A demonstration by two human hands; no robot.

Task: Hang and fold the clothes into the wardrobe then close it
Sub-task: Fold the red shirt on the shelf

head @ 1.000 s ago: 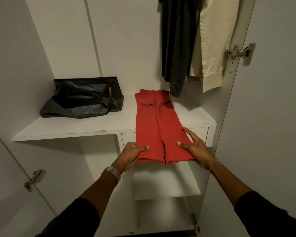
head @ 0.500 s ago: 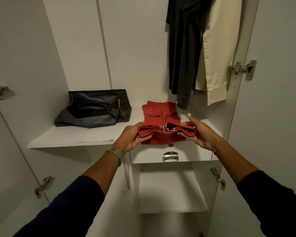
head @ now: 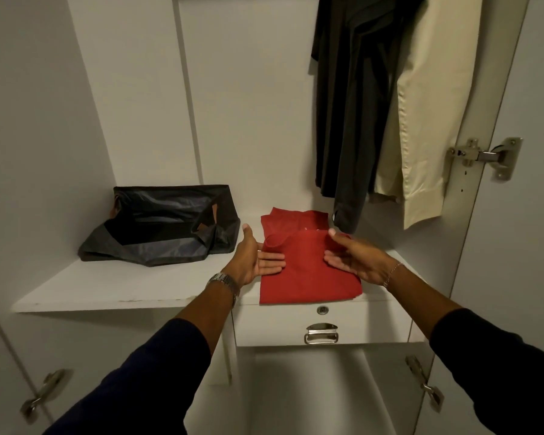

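A red garment point(head: 305, 268) lies folded on the white wardrobe shelf point(head: 113, 287), right of centre. My left hand point(head: 255, 259) is at its left edge, palm turned inward, fingers straight and touching the cloth. My right hand point(head: 352, 255) is over the garment's right side, fingers extended, thumb near the top fold. Neither hand grips the cloth. A dark garment point(head: 349, 114) and a cream garment point(head: 421, 120) hang above at the right.
A dark bag point(head: 157, 233) sits on the left of the shelf. Below the garment is a drawer with a metal handle point(head: 321, 334) and a lock. A lower shelf point(head: 311, 397) shows beneath. The open right door carries a hinge point(head: 484, 157).
The red garment's lower half was lifted and folded over onto its upper half. Both hands let go of the cloth and now lie flat at its sides.
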